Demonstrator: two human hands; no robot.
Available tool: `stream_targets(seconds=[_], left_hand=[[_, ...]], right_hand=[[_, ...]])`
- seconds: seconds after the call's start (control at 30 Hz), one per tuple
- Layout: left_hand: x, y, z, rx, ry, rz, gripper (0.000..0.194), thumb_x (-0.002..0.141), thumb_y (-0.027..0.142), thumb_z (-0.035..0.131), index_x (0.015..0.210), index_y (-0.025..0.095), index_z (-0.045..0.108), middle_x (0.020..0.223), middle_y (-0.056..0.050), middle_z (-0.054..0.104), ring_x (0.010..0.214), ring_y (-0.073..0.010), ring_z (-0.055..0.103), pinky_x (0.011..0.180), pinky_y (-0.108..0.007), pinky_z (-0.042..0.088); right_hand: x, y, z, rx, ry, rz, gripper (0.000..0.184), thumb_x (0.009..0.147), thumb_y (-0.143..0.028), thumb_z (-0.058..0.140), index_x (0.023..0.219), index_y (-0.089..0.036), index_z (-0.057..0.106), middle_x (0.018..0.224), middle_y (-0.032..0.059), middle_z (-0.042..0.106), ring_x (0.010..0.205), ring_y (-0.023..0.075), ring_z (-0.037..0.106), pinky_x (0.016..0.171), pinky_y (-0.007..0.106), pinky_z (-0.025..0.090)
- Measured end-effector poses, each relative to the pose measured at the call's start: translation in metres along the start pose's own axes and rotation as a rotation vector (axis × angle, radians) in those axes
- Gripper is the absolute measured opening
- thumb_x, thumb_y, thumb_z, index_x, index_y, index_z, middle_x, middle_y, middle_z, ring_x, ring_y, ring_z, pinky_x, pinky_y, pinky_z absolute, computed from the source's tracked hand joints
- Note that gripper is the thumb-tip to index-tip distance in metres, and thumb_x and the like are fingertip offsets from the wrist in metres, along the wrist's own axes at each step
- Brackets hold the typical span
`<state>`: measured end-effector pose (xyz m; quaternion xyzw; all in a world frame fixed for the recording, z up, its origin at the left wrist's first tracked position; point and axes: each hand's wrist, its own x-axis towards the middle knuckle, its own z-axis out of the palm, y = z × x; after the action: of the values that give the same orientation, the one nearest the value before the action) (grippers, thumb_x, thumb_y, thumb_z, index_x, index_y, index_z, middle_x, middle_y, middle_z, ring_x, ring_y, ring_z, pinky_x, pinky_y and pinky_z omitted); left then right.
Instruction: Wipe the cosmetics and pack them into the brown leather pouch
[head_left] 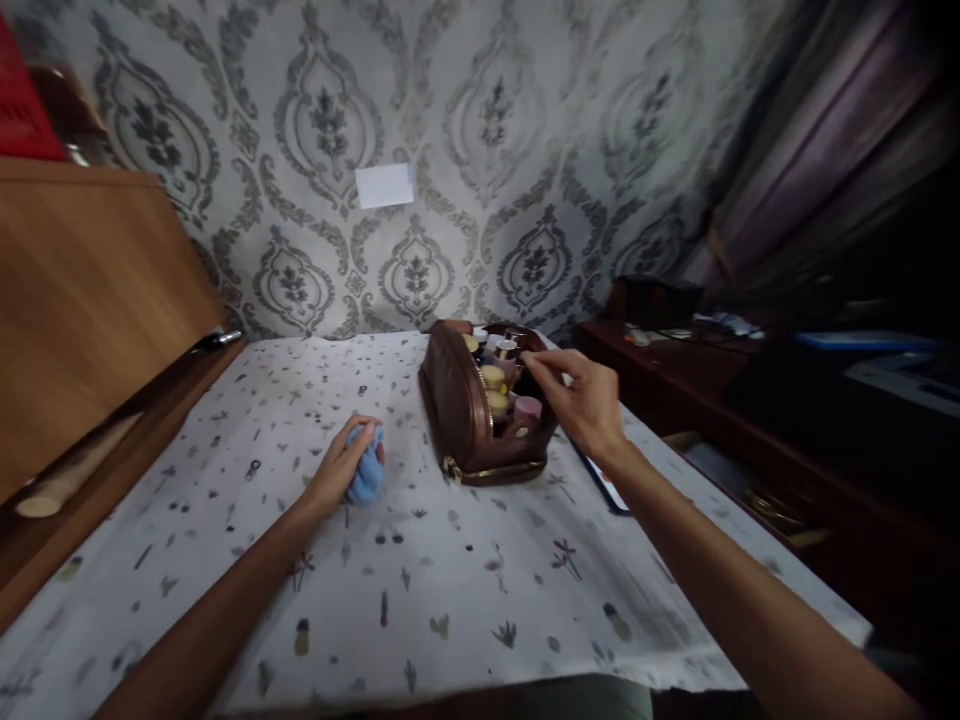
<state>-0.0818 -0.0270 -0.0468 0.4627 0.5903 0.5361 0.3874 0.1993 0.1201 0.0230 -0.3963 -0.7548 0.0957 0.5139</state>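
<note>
A brown leather toiletry bag [457, 410] stands unzipped in the middle of the table, with several small jars and bottles [496, 382] showing inside. My right hand [581, 400] hovers over the bag's right side, fingers pinched at its upper rim; what they grip is hidden. My left hand [339, 470] rests on the table to the left of the bag, closed around a crumpled light-blue cloth [367, 475].
The table wears a white cloth printed with small plants [420, 590]. A wooden board [82, 300] leans at the left with a pale rod [67, 480] beside it. A dark flat object [604, 485] lies right of the bag. Dark shelving [810, 430] stands at the right.
</note>
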Motion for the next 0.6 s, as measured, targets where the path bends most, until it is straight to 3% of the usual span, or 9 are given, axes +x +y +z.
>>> stream_targets(seconds=[0.1,0.23,0.33,0.4,0.5,0.6], left_hand=[[0.012,-0.002,-0.016,0.192,0.140,0.108,0.047,0.088,0.065,0.053,0.110,0.024,0.054,0.085,0.000,0.064,0.064,-0.0141,0.058,0.056,-0.023,0.045],[0.036,0.000,-0.044,0.445,0.296,0.169,0.037,0.088,0.051,0.056,0.113,0.024,0.055,0.079,0.002,0.056,0.068,-0.0158,0.055,0.064,-0.026,0.044],[0.056,0.001,-0.062,0.591,0.381,0.172,0.036,0.090,0.045,0.051,0.117,0.021,0.054,0.087,-0.002,0.059,0.081,-0.0205,0.060,0.076,-0.031,0.048],[0.065,-0.003,-0.068,0.682,0.404,0.163,0.039,0.092,0.044,0.047,0.121,0.019,0.054,0.105,-0.010,0.063,0.102,-0.0264,0.061,0.091,-0.037,0.048],[0.070,-0.014,-0.070,0.808,0.371,0.140,0.047,0.090,0.046,0.051,0.126,0.017,0.056,0.140,-0.019,0.054,0.137,-0.0359,0.043,0.112,-0.048,0.036],[0.069,-0.028,-0.070,0.876,0.276,0.089,0.060,0.086,0.054,0.055,0.129,0.013,0.057,0.149,-0.022,0.050,0.147,-0.0396,0.034,0.119,-0.052,0.026]], right_hand=[[-0.010,0.013,0.006,0.156,0.230,0.071,0.031,0.087,-0.049,0.062,0.078,-0.021,0.073,0.102,0.0107,0.079,0.098,0.0287,0.073,0.094,0.047,0.054],[-0.006,0.026,0.016,0.308,0.352,0.222,0.036,0.086,-0.051,0.060,0.093,-0.019,0.075,0.110,0.0149,0.076,0.108,0.0313,0.071,0.099,0.050,0.052],[0.004,0.036,0.023,0.433,0.350,0.344,0.042,0.085,-0.052,0.060,0.103,-0.016,0.074,0.113,0.0182,0.074,0.113,0.0326,0.069,0.098,0.047,0.052],[0.010,0.046,0.028,0.493,0.323,0.406,0.045,0.084,-0.053,0.059,0.105,-0.015,0.072,0.115,0.0208,0.073,0.113,0.0334,0.069,0.094,0.045,0.054],[0.012,0.060,0.034,0.517,0.242,0.434,0.045,0.085,-0.055,0.056,0.106,-0.018,0.071,0.112,0.0199,0.074,0.105,0.0333,0.071,0.087,0.046,0.057],[0.010,0.069,0.036,0.482,0.136,0.375,0.047,0.089,-0.061,0.048,0.113,-0.027,0.070,0.112,0.0136,0.074,0.107,0.0320,0.070,0.089,0.049,0.056]])
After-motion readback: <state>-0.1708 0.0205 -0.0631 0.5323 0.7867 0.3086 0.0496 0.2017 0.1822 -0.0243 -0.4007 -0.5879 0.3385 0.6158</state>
